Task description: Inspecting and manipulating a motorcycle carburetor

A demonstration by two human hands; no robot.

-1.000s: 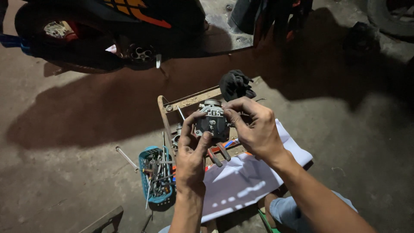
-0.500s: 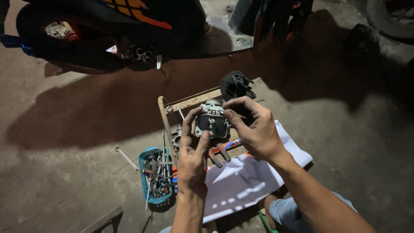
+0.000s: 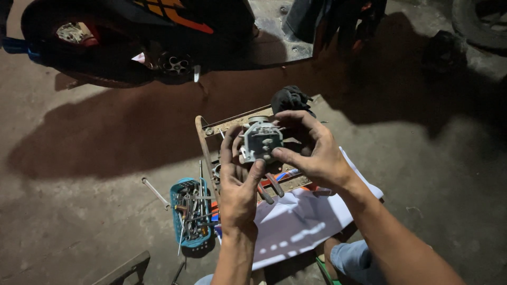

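A small grey metal engine part [image 3: 262, 139] with screws on its face is held up between both hands over a low wooden tray [image 3: 211, 126]. My left hand [image 3: 238, 186] cradles it from below, palm up, thumb against its lower edge. My right hand [image 3: 312, 151] wraps it from the right, fingers over the top and thumb on its front. A black rag [image 3: 289, 98] lies on the tray behind the part.
A blue basket [image 3: 178, 221] of wrenches and tools stands left of my left arm, a loose wrench [image 3: 155, 191] beside it. Red-handled pliers [image 3: 273, 184] lie on the tray. White paper [image 3: 301, 221] covers my lap. A scooter body [image 3: 137, 37] spans the top.
Both hands keep hold of the metal part; it has turned slightly in my fingers, and my right thumb now sits on its front face.
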